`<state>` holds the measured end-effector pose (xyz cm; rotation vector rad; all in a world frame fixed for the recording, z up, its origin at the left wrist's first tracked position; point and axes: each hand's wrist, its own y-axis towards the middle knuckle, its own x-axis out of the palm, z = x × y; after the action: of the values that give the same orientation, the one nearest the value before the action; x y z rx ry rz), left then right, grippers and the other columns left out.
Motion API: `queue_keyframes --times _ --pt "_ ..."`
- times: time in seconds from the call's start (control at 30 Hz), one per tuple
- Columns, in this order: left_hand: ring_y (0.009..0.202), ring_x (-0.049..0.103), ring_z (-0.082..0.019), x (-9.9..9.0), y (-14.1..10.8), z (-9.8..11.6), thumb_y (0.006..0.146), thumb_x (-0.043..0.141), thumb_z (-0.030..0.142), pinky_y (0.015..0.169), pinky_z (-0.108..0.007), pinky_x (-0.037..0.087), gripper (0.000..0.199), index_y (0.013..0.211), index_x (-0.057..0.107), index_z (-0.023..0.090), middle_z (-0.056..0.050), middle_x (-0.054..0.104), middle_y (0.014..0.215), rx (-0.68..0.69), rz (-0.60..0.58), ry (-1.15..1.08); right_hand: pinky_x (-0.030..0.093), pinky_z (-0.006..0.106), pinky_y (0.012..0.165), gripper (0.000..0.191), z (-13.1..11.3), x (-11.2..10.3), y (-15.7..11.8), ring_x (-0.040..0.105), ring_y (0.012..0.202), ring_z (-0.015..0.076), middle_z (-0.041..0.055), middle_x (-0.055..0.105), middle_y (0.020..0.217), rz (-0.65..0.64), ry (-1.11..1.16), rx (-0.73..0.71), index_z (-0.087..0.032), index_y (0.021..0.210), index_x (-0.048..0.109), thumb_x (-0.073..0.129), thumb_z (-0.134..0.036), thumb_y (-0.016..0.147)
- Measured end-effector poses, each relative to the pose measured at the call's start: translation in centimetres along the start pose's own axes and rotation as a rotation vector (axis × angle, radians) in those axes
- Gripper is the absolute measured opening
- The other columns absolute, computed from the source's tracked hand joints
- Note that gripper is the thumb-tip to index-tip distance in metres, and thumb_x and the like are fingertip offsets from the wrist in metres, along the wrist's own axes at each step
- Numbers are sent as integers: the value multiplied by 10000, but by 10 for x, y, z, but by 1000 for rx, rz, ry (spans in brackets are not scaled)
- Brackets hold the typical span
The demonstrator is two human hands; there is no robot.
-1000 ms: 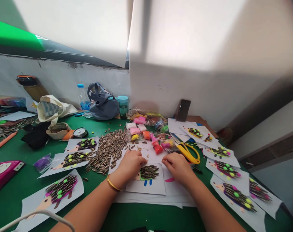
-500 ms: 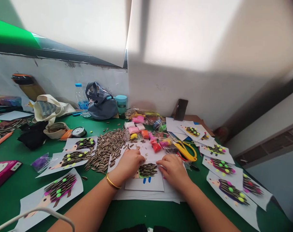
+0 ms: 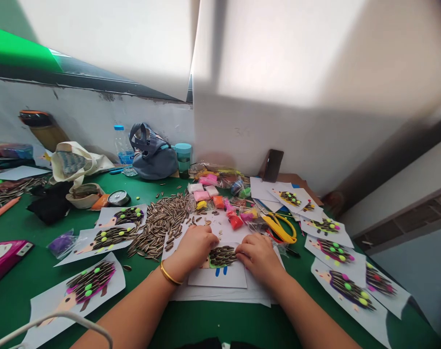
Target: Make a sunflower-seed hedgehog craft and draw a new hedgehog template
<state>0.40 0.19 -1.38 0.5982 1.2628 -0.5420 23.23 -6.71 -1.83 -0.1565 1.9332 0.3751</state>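
Note:
In front of me lies a white sheet point(image 3: 202, 279) with a hedgehog picture point(image 3: 222, 256): sunflower seeds stand in rows on a green-edged body, above two blue legs. My left hand point(image 3: 196, 245) rests at the picture's upper left, fingers curled together over the paper; whatever is under the fingertips is hidden. My right hand point(image 3: 259, 254) is at the right end of the body, thumb and fingers closed together against the outermost seeds. Anything pinched there is too small to make out. Left of the sheet spreads a pile of sunflower seeds point(image 3: 160, 220).
Packets of coloured clay point(image 3: 209, 194) lie behind the sheet, with yellow-handled scissors point(image 3: 282, 228) to their right. Seed hedgehog cards lie at left point(image 3: 89, 286) and right point(image 3: 351, 293). A phone point(image 3: 272, 165) leans on the wall; a blue bag point(image 3: 153, 157) and cup point(image 3: 183, 157) stand behind.
The fingers of my right hand have drawn together and moved slightly at the right end of the hedgehog. My left hand is nearly still.

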Motion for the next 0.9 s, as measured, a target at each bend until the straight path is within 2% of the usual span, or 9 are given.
queue_keyframes --times 0.1,0.23,0.3,0.5,0.9 --pt "776 602 -200 -1 0 1 836 570 148 679 -315 343 257 889 770 300 -46 661 805 -3 0 -7 336 398 877 118 4 -1 -1 553 975 227 30 670 957 -20 39 3 -282 939 730 688 -211 855" --pt "767 599 -199 0 0 1 859 564 180 679 -313 346 243 888 772 301 -46 660 801 1 5 -3 351 412 900 294 9 -2 -1 552 1039 251 48 671 1038 -36 93 -12 -303 1121 687 710 -235 836" --pt "764 600 -198 0 0 0 857 566 176 680 -313 347 249 904 771 309 -43 663 800 -1 4 -5 357 415 904 324 10 -1 -1 552 1050 254 52 669 1049 -37 106 -19 -307 1152 674 709 -245 836" --pt "779 608 -201 0 0 0 847 574 162 677 -316 343 251 899 769 310 -41 665 805 -2 14 -14 363 411 909 219 12 1 -2 555 1029 244 54 670 1036 -27 74 -46 -284 1069 703 694 -273 850" --pt "777 609 -201 1 1 0 859 573 171 691 -309 359 254 937 774 305 -49 672 808 2 11 -34 361 404 906 201 11 1 -1 550 1002 236 45 663 1017 -22 45 -54 -291 1048 711 700 -313 849"
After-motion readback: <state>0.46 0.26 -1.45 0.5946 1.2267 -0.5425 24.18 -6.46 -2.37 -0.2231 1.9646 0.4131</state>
